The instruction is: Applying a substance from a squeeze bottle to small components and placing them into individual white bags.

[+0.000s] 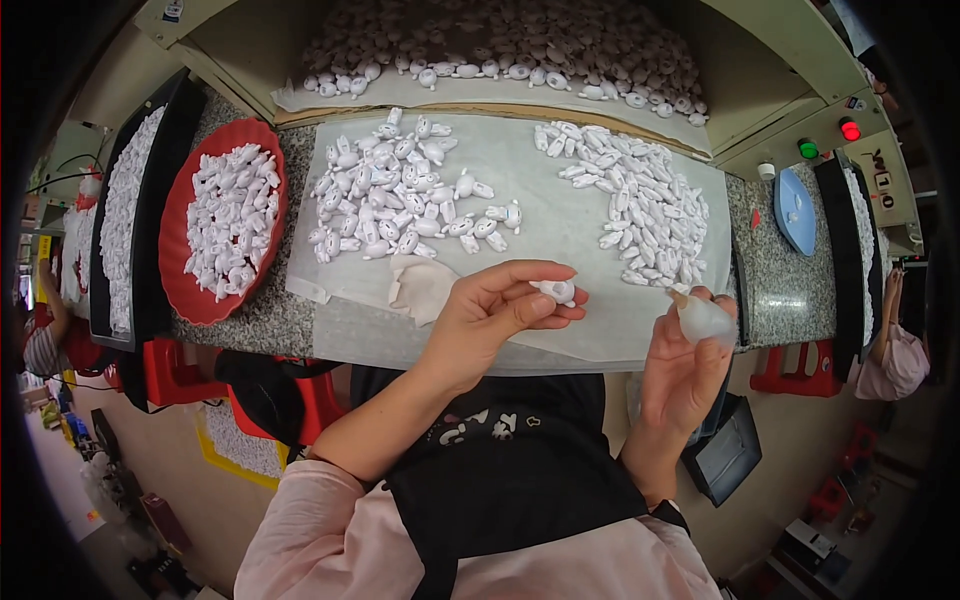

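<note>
Black apron (520,460) seen at lower centre. Red dish (174,255) heaped with white pieces at left; two white piles, left pile (385,195) and right pile (645,205), spread across sheet-covered surface (560,235). Pale cloth scrap (425,285) left just beside left hand (485,312). Small white figure (557,291), rounded, glossy, pinched in left fingers, frame centre. Translucent bottle (708,320) gripped by right hand's (678,362) fingers.

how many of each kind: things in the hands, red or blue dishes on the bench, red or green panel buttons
Figure, left hand: 1
Bottle, right hand: 1
Red dish: 1
Blue dish: 1
Red button: 1
Green button: 1
Total: 6
</note>
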A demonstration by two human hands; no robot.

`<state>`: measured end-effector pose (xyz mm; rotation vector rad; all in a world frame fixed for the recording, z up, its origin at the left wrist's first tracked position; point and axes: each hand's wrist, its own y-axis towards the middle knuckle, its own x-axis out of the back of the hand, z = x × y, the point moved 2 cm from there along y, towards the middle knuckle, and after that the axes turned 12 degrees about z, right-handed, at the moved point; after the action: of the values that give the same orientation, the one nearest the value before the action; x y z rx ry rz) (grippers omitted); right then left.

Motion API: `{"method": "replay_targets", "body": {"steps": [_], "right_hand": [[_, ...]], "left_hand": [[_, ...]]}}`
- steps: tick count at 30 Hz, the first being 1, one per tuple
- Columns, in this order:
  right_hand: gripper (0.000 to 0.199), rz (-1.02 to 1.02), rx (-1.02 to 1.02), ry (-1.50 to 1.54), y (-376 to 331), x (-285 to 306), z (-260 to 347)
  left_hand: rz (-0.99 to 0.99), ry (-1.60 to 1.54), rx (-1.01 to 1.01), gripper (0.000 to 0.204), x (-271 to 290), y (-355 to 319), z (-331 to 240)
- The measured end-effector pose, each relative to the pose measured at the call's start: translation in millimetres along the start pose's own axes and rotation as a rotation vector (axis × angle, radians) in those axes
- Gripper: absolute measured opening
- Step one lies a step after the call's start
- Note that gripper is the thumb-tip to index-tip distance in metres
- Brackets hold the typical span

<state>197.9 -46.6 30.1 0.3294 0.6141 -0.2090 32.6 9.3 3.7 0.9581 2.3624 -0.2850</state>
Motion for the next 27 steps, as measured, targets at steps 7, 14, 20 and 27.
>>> {"method": "replay_targets", "body": {"steps": [7,14,20,27], "right_hand": [[0.037,-0.14,0.102,-0.197,0.9,-11.2,8.2],[0.038,0.149,0.347,-0.622,-6.6,-20.8,11.9],[0.04,0.275,0.393,-0.848,-9.8,-27.5,14.5],[0.047,0.385,0.398,-0.84,-9.3,-27.6,12.7]], "left_hand": [[0.019,-0.117,-0.079,0.031,2.3,-2.4,-2.5],[-0.001,-0.176,0.014,0.029,3.0,-5.1,-1.9],[0.009,-0.204,-0.004,0.031,4.3,-4.9,-2.2],[0.021,-0.183,-0.015,0.032,3.6,-6.1,-3.3]]}}
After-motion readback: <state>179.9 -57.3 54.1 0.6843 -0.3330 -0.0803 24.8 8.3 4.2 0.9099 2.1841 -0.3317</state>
